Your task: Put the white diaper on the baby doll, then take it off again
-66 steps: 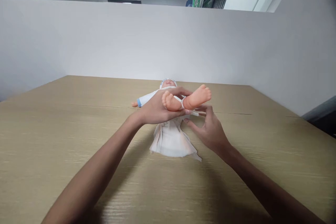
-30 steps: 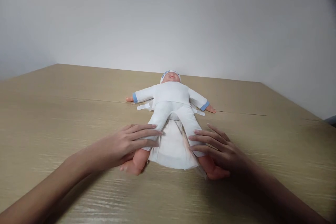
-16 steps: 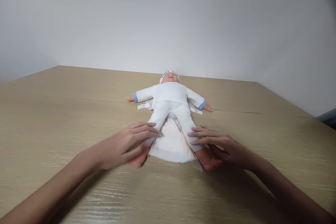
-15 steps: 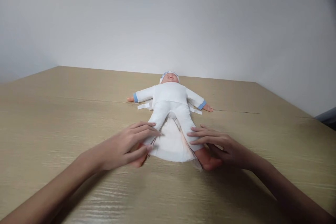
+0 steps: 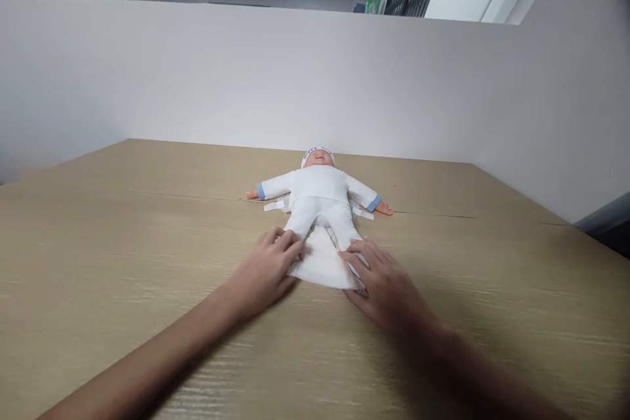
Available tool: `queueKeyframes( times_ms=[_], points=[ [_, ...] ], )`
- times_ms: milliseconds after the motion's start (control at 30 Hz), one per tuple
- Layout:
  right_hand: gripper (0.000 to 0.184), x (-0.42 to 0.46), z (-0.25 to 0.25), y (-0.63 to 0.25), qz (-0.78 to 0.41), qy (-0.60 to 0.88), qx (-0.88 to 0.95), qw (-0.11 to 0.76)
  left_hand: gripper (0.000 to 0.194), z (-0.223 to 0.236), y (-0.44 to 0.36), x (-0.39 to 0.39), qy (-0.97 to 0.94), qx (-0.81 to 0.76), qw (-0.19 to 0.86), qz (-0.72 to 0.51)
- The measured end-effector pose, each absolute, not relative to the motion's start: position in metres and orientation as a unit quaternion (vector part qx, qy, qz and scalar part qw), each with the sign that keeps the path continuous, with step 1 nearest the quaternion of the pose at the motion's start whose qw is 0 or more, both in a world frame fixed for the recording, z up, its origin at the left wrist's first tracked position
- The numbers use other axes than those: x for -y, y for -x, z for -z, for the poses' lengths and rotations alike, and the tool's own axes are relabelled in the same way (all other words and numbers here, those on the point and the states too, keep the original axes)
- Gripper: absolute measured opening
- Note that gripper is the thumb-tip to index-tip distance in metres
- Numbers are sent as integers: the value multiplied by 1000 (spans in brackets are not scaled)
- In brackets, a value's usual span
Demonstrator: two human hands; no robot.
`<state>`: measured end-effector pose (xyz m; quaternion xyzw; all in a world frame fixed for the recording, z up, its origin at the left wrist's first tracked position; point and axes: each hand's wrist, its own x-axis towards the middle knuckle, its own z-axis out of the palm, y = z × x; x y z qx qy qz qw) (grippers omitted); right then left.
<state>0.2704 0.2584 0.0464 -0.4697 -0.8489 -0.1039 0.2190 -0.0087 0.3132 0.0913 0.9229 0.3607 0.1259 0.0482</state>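
Observation:
A baby doll [image 5: 319, 184] in white clothes with blue cuffs and a printed white cap lies on its back, arms spread and legs apart. Beneath its hips lies an unfolded white diaper [image 5: 322, 266], its front part spread between the legs and its side tabs sticking out by the waist. My left hand [image 5: 273, 262] has its fingers curled over the doll's lower leg on the left, beside the diaper's edge. On the other lower leg, my right hand [image 5: 384, 282] wraps its fingers round, thumb low near the diaper's corner. Both of the doll's feet are hidden by my hands.
The doll lies on a wide wood-grain table [image 5: 147, 262] with a thin seam across it. A white partition wall [image 5: 221, 79] rises behind the table. A dark grey object [image 5: 608, 220] stands past the right edge.
Both hands have moved inward, and their fingers have gone from outstretched to curled round the doll's lower legs. My view has tilted up, showing more ceiling.

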Motion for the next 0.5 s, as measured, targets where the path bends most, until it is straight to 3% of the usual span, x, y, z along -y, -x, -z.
queueKeyframes(
  times_ms=[100, 233, 500],
  points=[
    [31, -267, -49, -271, 95, 485, 840, 225, 10, -97, 10, -317, -919, -357, 80, -145],
    [21, -287, -64, -278, 20, 499, 819, 284, 27, -110, 10, -332, -903, -345, 155, -204],
    [31, -358, -101, -277, -165, 503, 706, 471, 37, -129, -15, -405, -826, -371, 249, -344]
  ],
)
